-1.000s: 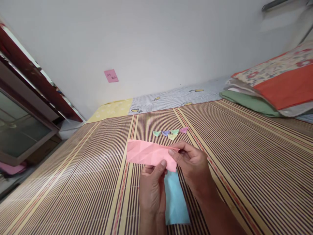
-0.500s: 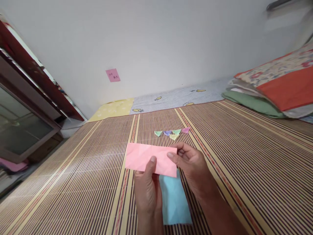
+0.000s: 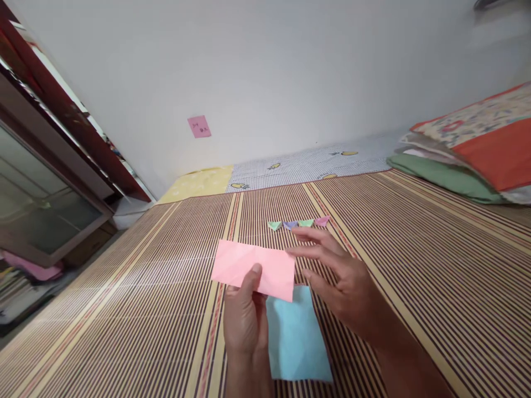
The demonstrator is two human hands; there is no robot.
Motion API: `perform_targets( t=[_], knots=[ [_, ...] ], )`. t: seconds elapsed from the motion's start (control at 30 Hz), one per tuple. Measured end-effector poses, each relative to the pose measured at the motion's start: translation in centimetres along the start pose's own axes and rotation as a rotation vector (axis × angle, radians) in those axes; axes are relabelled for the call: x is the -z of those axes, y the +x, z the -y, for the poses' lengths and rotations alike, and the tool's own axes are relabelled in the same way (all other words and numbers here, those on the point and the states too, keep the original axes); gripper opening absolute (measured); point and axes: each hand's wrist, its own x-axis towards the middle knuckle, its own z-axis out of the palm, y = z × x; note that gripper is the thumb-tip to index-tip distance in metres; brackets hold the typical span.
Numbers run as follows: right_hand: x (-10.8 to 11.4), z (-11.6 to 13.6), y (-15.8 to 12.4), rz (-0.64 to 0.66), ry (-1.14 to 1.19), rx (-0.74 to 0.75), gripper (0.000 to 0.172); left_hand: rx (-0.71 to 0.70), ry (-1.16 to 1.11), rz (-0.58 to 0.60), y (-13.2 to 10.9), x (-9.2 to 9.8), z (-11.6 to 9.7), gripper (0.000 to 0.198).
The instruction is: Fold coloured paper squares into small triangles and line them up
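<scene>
The right hand [image 3: 350,282] has let go its pinch on the pink paper [image 3: 276,271] — fingers [image 3: 317,254] now spread by its far right corner, hiding the yellow folded piece.

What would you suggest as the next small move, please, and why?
I would probably close the right hand on the right edge of the pink paper: only the left hand plainly grips it, while the right hand is spread open near that edge, its thumb off the paper.
</scene>
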Motion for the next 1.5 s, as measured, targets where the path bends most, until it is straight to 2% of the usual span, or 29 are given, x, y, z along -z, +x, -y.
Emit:
perform_targets(
  t=[0.13,0.23,0.33,0.5,0.7,1.0,1.33,1.5],
  knots=[
    [-0.1,0.3,0.0,0.137,-0.068,0.083,0.034,0.031,0.038,0.046,0.0,0.2,-0.1,0.039],
    [-0.4,0.0,0.1,0.109,-0.034,0.096,0.02,0.033,0.088,0.135,0.0,0.4,-0.1,0.027],
    [-0.6,0.0,0.2,0.032,0.016,0.087,0.013,0.008,0.179,0.203,0.0,0.5,-0.1,0.018],
    [-1.3,0.8,0.4,-0.08,0.075,0.035,0.018,0.004,0.266,0.274,0.0,0.8,-0.1,0.023],
    [-2.2,1.0,0.2,-0.145,0.012,-0.035,0.019,0.001,0.267,0.315,0.0,0.8,0.0,0.026],
    [-2.7,1.1,0.1,-0.254,-0.125,-0.104,0.021,-0.021,0.268,0.413,-0.3,0.9,0.4,0.015],
    [-2.6,1.4,0.2,-0.307,-0.087,-0.14,0.021,-0.028,0.255,0.418,-0.6,0.6,0.7,0.012],
    [-2.9,1.2,0.0,-0.318,-0.107,-0.125,0.022,-0.034,0.193,0.376,-0.8,0.3,0.7,0.014]
  ],
)
